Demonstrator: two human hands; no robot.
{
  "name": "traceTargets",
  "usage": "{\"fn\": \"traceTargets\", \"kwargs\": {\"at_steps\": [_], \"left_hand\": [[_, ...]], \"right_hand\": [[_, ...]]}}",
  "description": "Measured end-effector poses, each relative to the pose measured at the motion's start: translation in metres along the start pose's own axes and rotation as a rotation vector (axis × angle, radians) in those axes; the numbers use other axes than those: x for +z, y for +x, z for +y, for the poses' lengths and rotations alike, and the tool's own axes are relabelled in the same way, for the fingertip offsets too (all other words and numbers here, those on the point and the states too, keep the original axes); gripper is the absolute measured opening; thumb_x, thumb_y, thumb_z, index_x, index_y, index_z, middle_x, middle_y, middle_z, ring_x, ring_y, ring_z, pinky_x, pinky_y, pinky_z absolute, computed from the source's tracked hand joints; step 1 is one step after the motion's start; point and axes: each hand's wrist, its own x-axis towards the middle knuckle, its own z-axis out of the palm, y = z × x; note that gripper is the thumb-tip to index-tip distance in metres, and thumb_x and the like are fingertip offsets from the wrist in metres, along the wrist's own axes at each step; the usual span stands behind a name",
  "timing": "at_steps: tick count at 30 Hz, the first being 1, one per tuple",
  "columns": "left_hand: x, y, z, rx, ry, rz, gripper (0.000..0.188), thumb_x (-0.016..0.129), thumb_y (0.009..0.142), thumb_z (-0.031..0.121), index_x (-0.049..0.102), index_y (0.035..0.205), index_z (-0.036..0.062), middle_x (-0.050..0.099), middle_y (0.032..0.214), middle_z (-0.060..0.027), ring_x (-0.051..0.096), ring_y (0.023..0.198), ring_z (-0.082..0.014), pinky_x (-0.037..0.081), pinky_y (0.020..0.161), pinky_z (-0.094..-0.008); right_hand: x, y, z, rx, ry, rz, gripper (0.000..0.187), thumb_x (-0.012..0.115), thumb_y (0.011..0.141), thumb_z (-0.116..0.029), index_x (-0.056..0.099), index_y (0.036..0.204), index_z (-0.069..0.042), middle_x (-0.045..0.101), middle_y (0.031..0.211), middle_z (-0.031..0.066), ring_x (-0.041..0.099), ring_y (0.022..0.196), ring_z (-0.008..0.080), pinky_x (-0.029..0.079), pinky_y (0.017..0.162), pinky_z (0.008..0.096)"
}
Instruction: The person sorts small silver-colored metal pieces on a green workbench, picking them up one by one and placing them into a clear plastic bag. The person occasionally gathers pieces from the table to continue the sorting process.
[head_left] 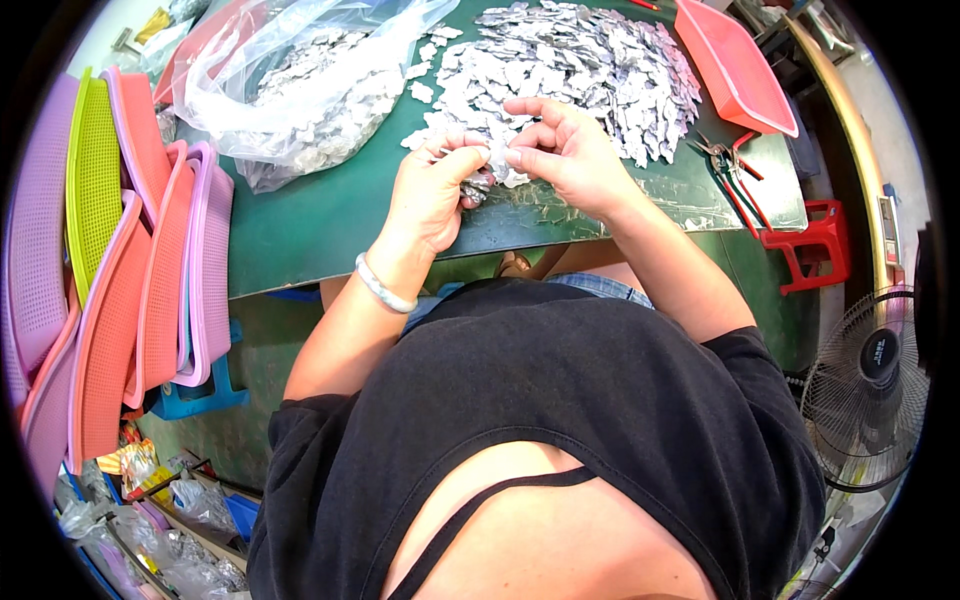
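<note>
At the upper left of the frame a clear plastic bag (300, 80) lies open on the green table (310, 225), filled with small silvery metal pieces. At the upper right a red tray (735, 65) rests tilted at the table's edge; what it holds cannot be seen. Between them, at the top centre, a loose heap of the same silvery pieces (590, 60) spreads over the table. A stack of pink, orange, purple and green mesh baskets (110, 270) leans on edge along the left side. Just below the heap, the left hand (435, 190) is curled, thumb and fingers pinching a small cluster of pieces (478, 185). The right hand (570, 150) touches it, fingers half bent, its fingertips gripping one small piece (500, 155) at the same spot. Red-handled pliers (735, 170) lie to the right.
</note>
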Motion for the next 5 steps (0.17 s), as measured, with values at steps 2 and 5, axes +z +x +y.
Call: {"fn": "traceTargets", "kwargs": {"at_steps": [2,5], "left_hand": [[-0.0004,-0.0011,0.0001,-0.006,-0.002,-0.002,0.008,0.059,0.078,0.006,0.056,0.085,0.0071,0.058,0.072,-0.0021,0.057,0.058,-0.0105,0.037,0.041,-0.0198],[-0.0028,-0.0020,-0.0012,-0.004,-0.026,-0.034,0.012,0.061,0.077,0.008,0.057,0.088,0.0039,0.061,0.075,-0.0042,0.057,0.059,-0.0098,0.037,0.043,-0.0191]], "right_hand": [[0.0002,0.0003,0.0007,0.024,0.031,-0.001,0.044,0.060,0.077,-0.001,0.045,0.118,0.001,0.060,0.075,-0.0005,0.052,0.067,0.0041,0.041,0.062,0.0176],[0.0000,0.0006,0.0011,0.051,0.067,-0.007,0.044,0.061,0.077,-0.002,0.045,0.118,0.001,0.060,0.076,-0.0004,0.052,0.068,0.0047,0.041,0.063,0.0176]]}}
